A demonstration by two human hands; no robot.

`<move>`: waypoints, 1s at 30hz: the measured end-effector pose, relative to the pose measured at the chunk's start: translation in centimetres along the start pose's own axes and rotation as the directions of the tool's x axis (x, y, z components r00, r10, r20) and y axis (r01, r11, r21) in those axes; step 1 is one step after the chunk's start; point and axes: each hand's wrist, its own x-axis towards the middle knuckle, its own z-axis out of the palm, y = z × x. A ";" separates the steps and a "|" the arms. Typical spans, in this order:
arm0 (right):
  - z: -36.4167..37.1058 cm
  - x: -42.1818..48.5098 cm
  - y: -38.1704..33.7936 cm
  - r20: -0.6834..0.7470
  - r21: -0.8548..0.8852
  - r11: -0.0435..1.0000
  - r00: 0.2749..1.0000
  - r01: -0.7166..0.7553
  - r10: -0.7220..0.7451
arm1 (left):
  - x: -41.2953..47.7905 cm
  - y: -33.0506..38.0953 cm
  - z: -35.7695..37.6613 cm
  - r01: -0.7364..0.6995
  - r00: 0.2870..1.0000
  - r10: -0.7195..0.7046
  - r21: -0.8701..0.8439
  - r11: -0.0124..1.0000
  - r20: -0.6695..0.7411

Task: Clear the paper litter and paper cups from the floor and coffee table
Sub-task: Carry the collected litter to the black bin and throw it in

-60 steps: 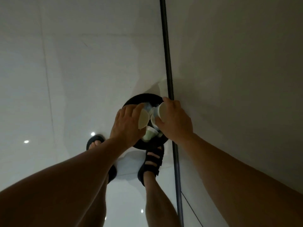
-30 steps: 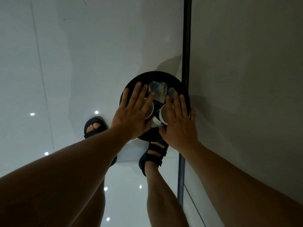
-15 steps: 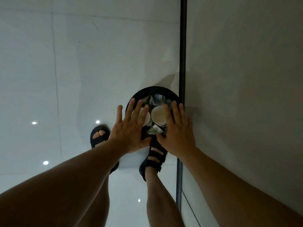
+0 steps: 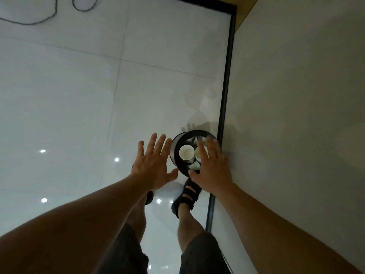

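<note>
The left grip (image 4: 153,165) and right grip (image 4: 212,171), each holding a cup two seconds ago, have let go and spread flat. The left grip has since slid off the round black waste bin (image 4: 197,132) to its left, uncovering a white paper cup (image 4: 186,152) inside.

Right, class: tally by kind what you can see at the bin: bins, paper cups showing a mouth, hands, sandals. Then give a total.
Black bin: 1
Paper cups: 2, the second partly hidden by fingers
Hands: 2, left hand and right hand, both open
Sandals: 2
Total: 7
</note>
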 end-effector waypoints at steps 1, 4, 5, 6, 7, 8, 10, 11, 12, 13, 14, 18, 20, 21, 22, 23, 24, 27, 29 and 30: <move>-1.4 -1.0 -1.2 0.003 -0.004 1.000 1.000 0.007 -0.007 | -1.5 -0.7 -1.8 0.025 1.000 -0.025 -0.015 1.000 -0.012; -6.0 -4.1 -5.0 0.011 -0.036 0.998 0.999 0.042 -0.041 | -6.8 -3.2 -7.5 0.123 0.991 -0.126 -0.073 0.990 -0.044; -7.4 -5.1 -6.2 0.016 -0.048 0.997 0.998 0.068 -0.068 | -8.7 -4.0 -9.1 0.166 0.984 -0.171 -0.088 0.982 -0.055; -8.7 -6.1 -7.3 0.019 -0.064 0.993 0.995 0.101 -0.100 | -10.7 -4.7 -10.6 0.209 0.973 -0.217 -0.100 0.973 -0.074; -9.9 -7.1 -8.5 0.021 -0.076 0.988 0.991 0.135 -0.134 | -12.7 -5.4 -12.0 0.252 0.960 -0.263 -0.115 0.961 -0.096; -11.0 -8.1 -9.6 0.020 -0.092 0.981 0.986 0.169 -0.168 | -14.9 -6.0 -13.2 0.293 0.944 -0.309 -0.136 0.947 -0.119; -13.0 -10.0 -11.7 0.014 -0.134 0.962 0.971 0.237 -0.237 | -19.4 -6.8 -14.6 0.374 0.898 -0.406 -0.192 0.907 -0.168; -13.9 -11.0 -12.8 0.014 -0.157 0.950 0.962 0.271 -0.272 | -21.7 -7.0 -14.9 0.412 0.872 -0.452 -0.219 0.884 -0.186; -14.8 -11.9 -14.1 0.020 -0.181 0.934 0.951 0.307 -0.309 | -24.1 -7.2 -15.1 0.447 0.848 -0.494 -0.244 0.861 -0.192; -15.5 -12.8 -15.6 0.031 -0.208 0.915 0.937 0.347 -0.348 | -26.6 -7.2 -15.0 0.482 0.823 -0.537 -0.271 0.833 -0.188; -16.1 -13.7 -17.3 0.037 -0.236 0.894 0.922 0.382 -0.384 | -29.1 -7.3 -14.7 0.516 0.794 -0.580 -0.302 0.802 -0.183; -17.3 -17.6 -25.3 0.072 -0.335 0.796 0.856 0.505 -0.512 | -38.7 -8.6 -12.6 0.643 0.629 -0.764 -0.454 0.616 -0.146; -16.6 -19.8 -30.0 0.097 -0.372 0.732 0.808 0.570 -0.581 | -43.6 -9.9 -11.2 0.682 0.527 -0.839 -0.520 0.515 -0.139; -16.0 -21.0 -32.4 0.117 -0.389 0.697 0.783 0.602 -0.611 | -46.1 -10.6 -10.3 0.696 0.477 -0.868 -0.545 0.468 -0.137; -15.0 -22.3 -35.0 0.141 -0.409 0.659 0.757 0.632 -0.638 | -48.8 -11.3 -9.2 0.708 0.427 -0.895 -0.566 0.421 -0.132; -13.7 -23.7 -37.7 0.165 -0.430 0.617 0.729 0.659 -0.664 | -51.6 -12.0 -7.9 0.718 0.377 -0.918 -0.587 0.374 -0.123; -12.2 -25.3 -40.4 0.193 -0.451 0.573 0.701 0.685 -0.686 | -54.6 -12.7 -6.6 0.724 0.331 -0.938 -0.608 0.325 -0.107; -6.4 -30.9 -48.8 0.276 -0.463 0.460 0.616 0.758 -0.738 | -63.7 -14.6 -2.4 0.742 0.194 -0.979 -0.645 0.185 -0.057; -2.1 -35.2 -54.2 0.342 -0.452 0.356 0.528 0.818 -0.777 | -69.9 -15.4 0.4 0.755 0.102 -0.995 -0.650 0.088 -0.017; 0.1 -37.5 -56.6 0.371 -0.443 0.299 0.477 0.845 -0.797 | -72.9 -15.6 1.7 0.760 0.059 -0.998 -0.649 0.044 0.002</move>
